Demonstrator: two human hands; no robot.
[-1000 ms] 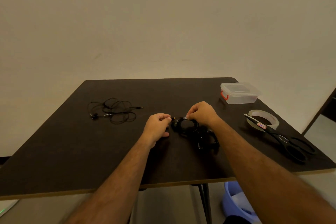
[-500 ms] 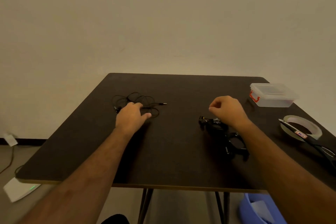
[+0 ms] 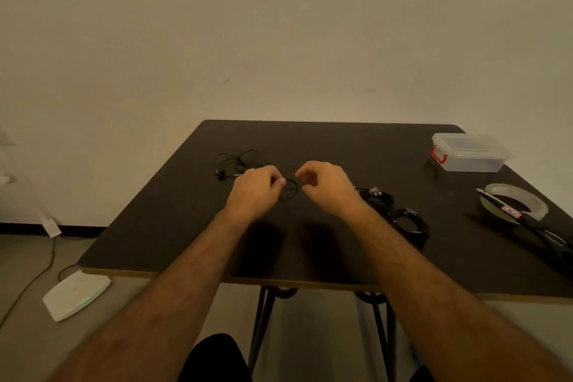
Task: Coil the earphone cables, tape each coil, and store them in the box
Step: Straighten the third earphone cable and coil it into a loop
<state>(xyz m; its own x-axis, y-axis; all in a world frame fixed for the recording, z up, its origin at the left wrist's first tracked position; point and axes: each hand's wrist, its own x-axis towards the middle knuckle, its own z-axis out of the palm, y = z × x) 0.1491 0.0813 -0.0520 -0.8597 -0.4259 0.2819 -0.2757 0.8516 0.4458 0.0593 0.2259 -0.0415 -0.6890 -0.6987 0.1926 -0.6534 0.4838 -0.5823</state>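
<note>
Right hand (image 3: 327, 187) has crossed to left hand (image 3: 255, 191) gripping loose earphone cable (image 3: 238, 161).

- Wall (image 3: 279, 25): plain, pale beige, unbroken across the upper part of the view; a faint scuff mark near the centre; a dark skirting strip (image 3: 28, 229) along its foot at left
- Floor (image 3: 28, 260): light grey, smooth
- Table (image 3: 310, 139): dark top with a pale edge; thin black metal legs (image 3: 263, 319) beneath
- White flat device (image 3: 76, 295) on the floor at left, green light lit; a cable (image 3: 46, 263) runs from it towards the wall
- Lighting: dim and warm
</note>
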